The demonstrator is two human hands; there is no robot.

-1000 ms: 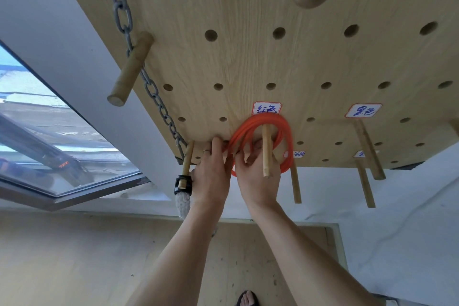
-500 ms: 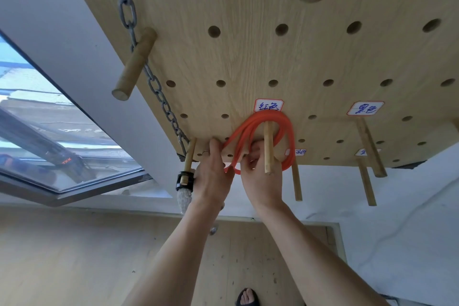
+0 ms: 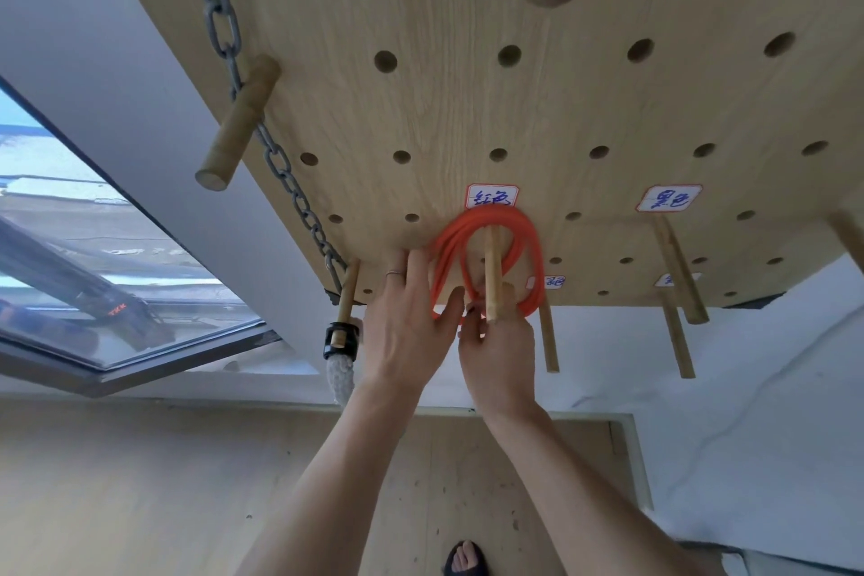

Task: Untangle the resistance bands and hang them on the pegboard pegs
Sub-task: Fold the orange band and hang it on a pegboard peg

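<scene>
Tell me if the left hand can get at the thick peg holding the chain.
Probably yes. The left hand is open beside the orange band, holding nothing, and the thick peg juts out up and to its left with only the chain draped behind it.

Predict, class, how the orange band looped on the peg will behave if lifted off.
The orange band is probably floppy: its thin coils sag round the peg. It looks light, as one slim peg bears it. The coils may spring apart, since the right hand pinches them together.
</scene>
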